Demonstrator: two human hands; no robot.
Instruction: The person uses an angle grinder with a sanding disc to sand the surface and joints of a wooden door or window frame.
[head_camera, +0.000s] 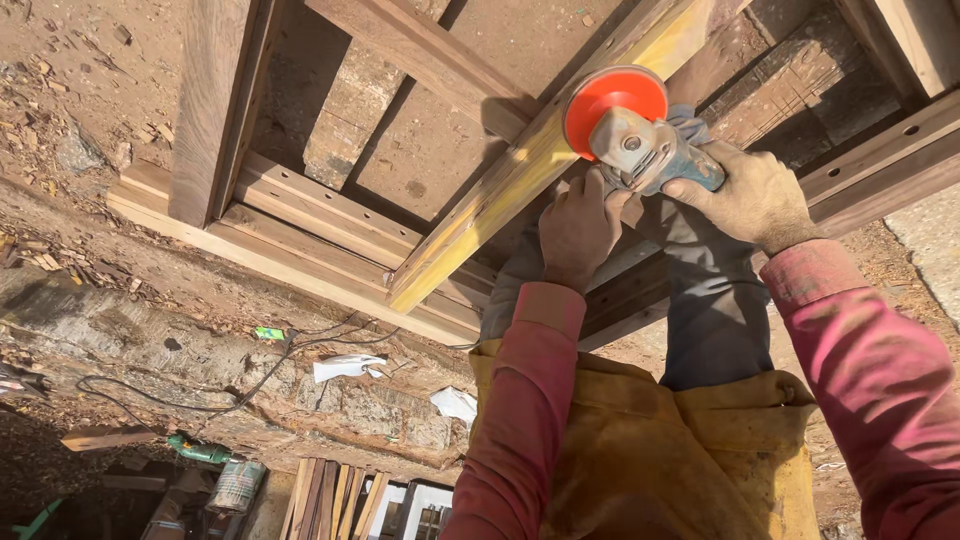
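Fingers (700, 185) of the right hand (752, 198) are wrapping tight around the body of the grinder (645, 140), while the left hand (578, 228) is closing on its near side, knuckles up, seemingly gripping a side handle, though the grip itself is hidden. Both red sleeves are reaching out from 6 o'clock over a yellow apron (650, 460) and grey trousers (715, 310).

Judging by the pose, the sanding step is in hand: the orange disc (612, 100) is pressing on the yellowish plank (520, 175), which is running from 7 o'clock up to 1 o'clock across a wooden frame (300, 210) lying on the dirt. The next move is likely calling for steady two-handed pressure and a slow slide along the plank, keeping the disc flat.

Counting: one grinder, one disc, one pale plank, two hands. Farther off at 8 o'clock, a black cable (230, 390) is trailing over the ground past two scraps of white paper (345, 367) and one small green object (268, 333), and a bundle of wooden slats (335, 495) is leaning at 7 o'clock.
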